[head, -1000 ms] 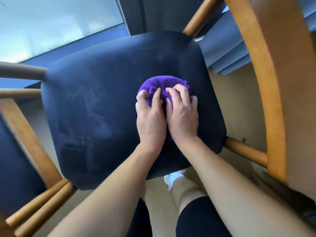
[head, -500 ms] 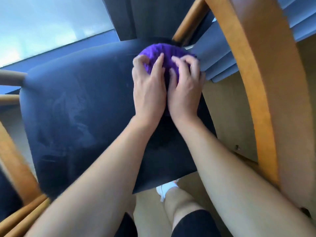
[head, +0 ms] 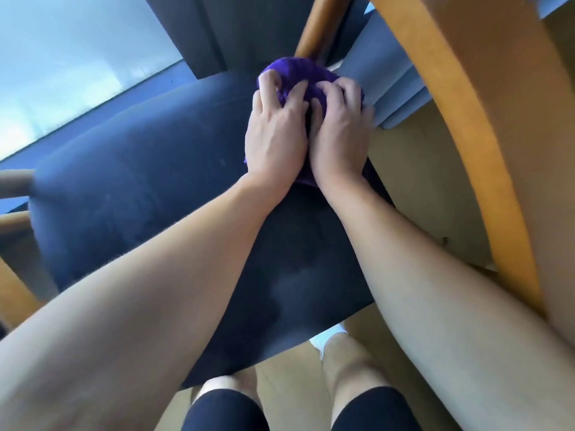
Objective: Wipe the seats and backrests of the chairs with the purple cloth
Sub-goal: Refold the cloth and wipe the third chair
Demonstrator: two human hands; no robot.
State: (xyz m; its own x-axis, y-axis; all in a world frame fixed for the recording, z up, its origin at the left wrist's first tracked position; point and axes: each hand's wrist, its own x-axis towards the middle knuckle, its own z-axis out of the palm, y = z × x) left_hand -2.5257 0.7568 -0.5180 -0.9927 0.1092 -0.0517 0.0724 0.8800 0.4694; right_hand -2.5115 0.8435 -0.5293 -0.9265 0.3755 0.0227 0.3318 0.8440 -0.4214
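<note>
purple cloth (head: 298, 73): plain vivid purple
seat (head: 140, 181): dark navy blue, marked with lighter smudged patches near the front
wooden frame (head: 473, 150): orange-tan
curtain (head: 382, 66): grey-blue, banded light and dark by its folds
floor (head: 429, 188): beige
shorts (head: 224, 412): black
shoe (head: 326, 339): white
window (head: 62, 73): pale blue-white

Daylight enters through the window (head: 62, 73) at upper left, overexposed to near white. The dark seat (head: 140, 188) carries a soft sheen on its left side and a deeper shadow at centre. Mild motion blur throughout, nothing crisp. Wide-angle distortion bends the wooden rail (head: 466, 150) at right.
</note>
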